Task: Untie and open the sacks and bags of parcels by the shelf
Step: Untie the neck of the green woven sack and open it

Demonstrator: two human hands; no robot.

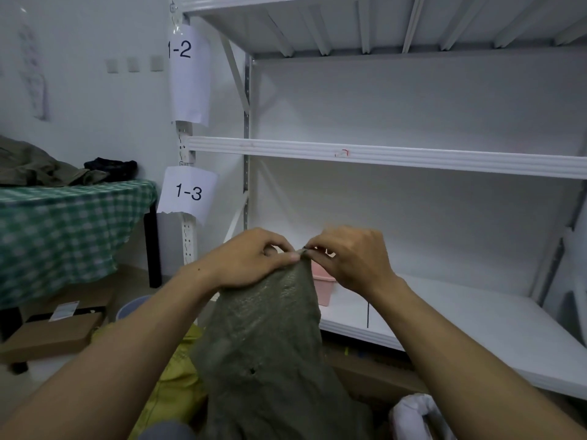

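A grey-green woven sack (266, 344) stands upright in front of me, its gathered neck pulled up to chest height. My left hand (254, 258) grips the bunched neck from the left, thumb and fingers curled round the cloth. My right hand (352, 255) pinches the very tip of the neck, where a small tie or knot sits between my fingertips. A yellow sack (178, 376) lies low behind the green one on the left. A white bag (413, 414) shows at the bottom right.
A white metal shelf unit (381, 154) with bare boards and paper labels 1-2 and 1-3 fills the right. A pink bin (324, 287) stands on its lowest board. A table with green checked cloth (63, 223) is left, cardboard boxes (54, 335) beneath it.
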